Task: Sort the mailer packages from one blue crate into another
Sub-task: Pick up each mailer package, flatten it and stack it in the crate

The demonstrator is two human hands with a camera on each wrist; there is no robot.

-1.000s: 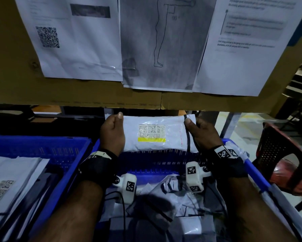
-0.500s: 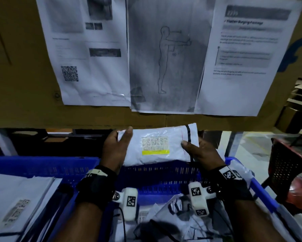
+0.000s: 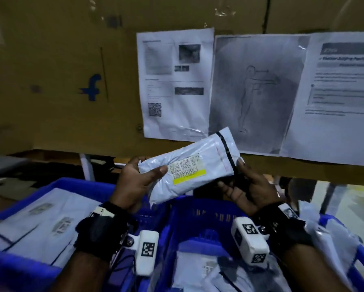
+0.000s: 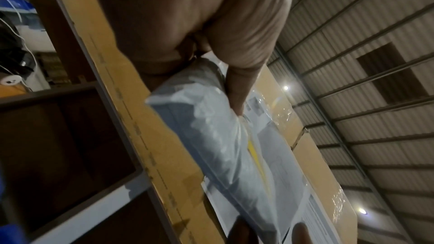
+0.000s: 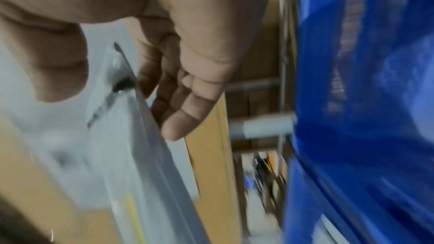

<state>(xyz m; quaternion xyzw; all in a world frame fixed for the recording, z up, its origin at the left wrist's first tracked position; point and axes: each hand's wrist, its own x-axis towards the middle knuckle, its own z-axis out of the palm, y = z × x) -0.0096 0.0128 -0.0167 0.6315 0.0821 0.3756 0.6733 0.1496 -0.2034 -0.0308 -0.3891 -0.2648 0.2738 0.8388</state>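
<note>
Head view shows the left hand as the firm grip: its thumb lies across the front of a white mailer package and its fingers curl behind the near end. The right hand meets the far end, thumb against the black sealing strip, fingers loosely extended beneath; the right wrist view shows those fingers straight and just beside the package edge rather than wrapped round it. The package is held in the air, tilted with its right end higher, label with codes and a yellow band facing the camera. It hangs above the gap where two blue crates meet. The left crate holds flat white mailers; the right crate, below the hands, holds a crumpled heap of mailers. Behind, a cardboard panel carries three printed sheets, the middle one a drawing of a standing figure. Both wrists wear black straps with white tagged camera blocks.
</note>
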